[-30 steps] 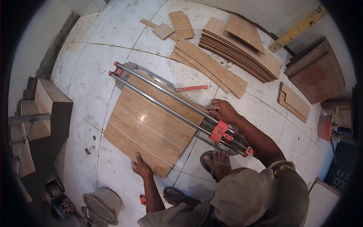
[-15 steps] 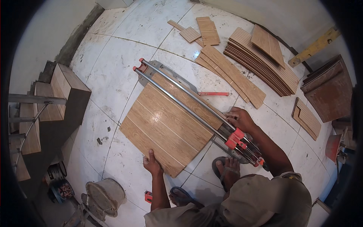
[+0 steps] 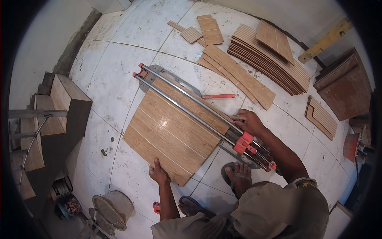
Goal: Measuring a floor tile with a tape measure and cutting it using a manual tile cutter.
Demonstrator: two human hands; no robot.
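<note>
A wood-patterned tile (image 3: 167,139) with pale lines lies slanted on a manual tile cutter (image 3: 145,71), under its two steel rails. The cutter's red carriage (image 3: 243,143) is at the near right end of the rails. My left hand (image 3: 159,171) grips the tile's lower left edge, thumb on top. My right hand (image 3: 248,121) is closed on the tile's far right edge beside the upper rail; its fingertips are partly hidden there. A red bar (image 3: 218,96) lies on the floor just beyond the cutter. My sandalled feet (image 3: 238,177) are below the carriage.
Cut plank pieces (image 3: 234,75) and a tile stack (image 3: 262,67) lie at back right, near a yellow level (image 3: 324,42), brown tiles (image 3: 342,91) and a notched piece (image 3: 320,117). Tiled steps (image 3: 67,107) stand left. A bucket (image 3: 111,207) and small red tool (image 3: 156,207) are low left.
The whole view has shifted, things sitting further right in the picture than a second ago. My hands keep their hold on the tile, with little visible movement relative to the cutter.
</note>
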